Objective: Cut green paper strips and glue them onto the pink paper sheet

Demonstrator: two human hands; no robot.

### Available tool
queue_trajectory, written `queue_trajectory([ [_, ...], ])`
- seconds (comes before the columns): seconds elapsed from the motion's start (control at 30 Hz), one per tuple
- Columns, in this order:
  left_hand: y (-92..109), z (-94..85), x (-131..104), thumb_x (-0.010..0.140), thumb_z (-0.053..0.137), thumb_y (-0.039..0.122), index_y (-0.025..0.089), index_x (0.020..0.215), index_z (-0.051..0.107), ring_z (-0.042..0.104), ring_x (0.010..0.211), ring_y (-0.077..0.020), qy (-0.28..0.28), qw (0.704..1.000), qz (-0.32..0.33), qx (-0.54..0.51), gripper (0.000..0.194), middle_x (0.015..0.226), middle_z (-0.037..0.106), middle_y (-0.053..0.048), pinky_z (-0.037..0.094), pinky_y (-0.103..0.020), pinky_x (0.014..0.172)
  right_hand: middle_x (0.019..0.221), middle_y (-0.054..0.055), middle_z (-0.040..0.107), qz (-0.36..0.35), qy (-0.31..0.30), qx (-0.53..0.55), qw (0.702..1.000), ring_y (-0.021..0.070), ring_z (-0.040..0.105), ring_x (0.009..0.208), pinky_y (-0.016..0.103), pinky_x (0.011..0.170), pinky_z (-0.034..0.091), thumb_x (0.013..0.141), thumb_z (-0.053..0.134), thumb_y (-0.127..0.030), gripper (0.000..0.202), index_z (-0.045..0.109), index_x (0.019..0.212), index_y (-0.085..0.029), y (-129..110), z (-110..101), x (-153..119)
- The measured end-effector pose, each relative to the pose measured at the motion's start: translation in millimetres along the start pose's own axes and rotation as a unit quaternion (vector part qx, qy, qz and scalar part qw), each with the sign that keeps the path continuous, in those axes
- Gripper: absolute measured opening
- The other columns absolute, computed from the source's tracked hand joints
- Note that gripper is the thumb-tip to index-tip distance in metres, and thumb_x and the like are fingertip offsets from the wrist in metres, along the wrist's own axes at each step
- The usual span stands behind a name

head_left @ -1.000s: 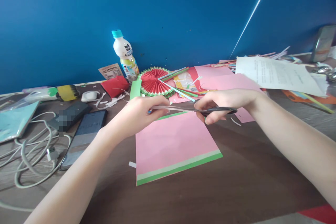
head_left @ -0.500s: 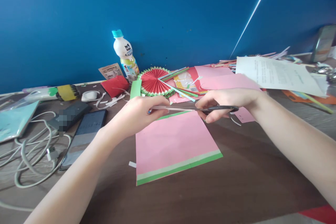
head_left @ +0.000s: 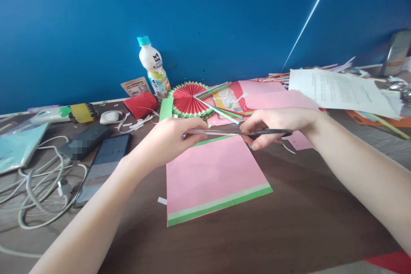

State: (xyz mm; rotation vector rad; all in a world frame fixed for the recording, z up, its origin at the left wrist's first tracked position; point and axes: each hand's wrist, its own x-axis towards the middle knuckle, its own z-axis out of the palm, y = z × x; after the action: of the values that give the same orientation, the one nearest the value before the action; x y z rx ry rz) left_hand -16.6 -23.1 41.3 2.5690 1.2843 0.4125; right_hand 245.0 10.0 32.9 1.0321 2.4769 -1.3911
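My right hand [head_left: 269, 120] is closed around a pair of scissors [head_left: 281, 132], its dark handle jutting out to the right and its thin blades pointing left. Pinched in my left hand [head_left: 167, 141] is a narrow pale strip [head_left: 196, 131] that reaches toward the blades; whether the blades touch it I cannot tell. Both hands hover over the far edge of a pink sheet [head_left: 215, 171], which has green and pale green bands along its near and far edges. A small white scrap [head_left: 162, 201] lies at the sheet's left side.
Behind my hands stands a red and green pleated paper fan [head_left: 189, 100], beside a bottle [head_left: 154, 66]. At the left are a phone [head_left: 102, 167], a coiled white cable [head_left: 28, 192] and a dark box [head_left: 86, 141]. Pink paper [head_left: 276, 96] and a printed sheet [head_left: 340, 90] lie back right.
Almost nothing differs. Both hands, the strip and the scissors stay in nearly the same place, with only a tiny shift of the view.
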Motion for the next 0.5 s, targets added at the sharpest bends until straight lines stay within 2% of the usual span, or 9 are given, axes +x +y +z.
queue_trajectory([
  [0.5, -0.4, 0.8, 0.0, 0.081, 0.047, 0.034, 0.023, 0.092, 0.064, 0.055, 0.061, -0.01, 0.002, 1.0, 0.004, -0.003, 0.023, 0.08, 0.068, 0.003, 0.038, -0.02, 0.06, 0.058, -0.005, 0.043, 0.016, 0.011, 0.002, 1.0, 0.0041, 0.039, 0.043, 0.016, 0.038, 0.03, 0.075, 0.06, -0.045, 0.03, 0.056, 0.08, -0.015, -0.5, 0.6, -0.4],
])
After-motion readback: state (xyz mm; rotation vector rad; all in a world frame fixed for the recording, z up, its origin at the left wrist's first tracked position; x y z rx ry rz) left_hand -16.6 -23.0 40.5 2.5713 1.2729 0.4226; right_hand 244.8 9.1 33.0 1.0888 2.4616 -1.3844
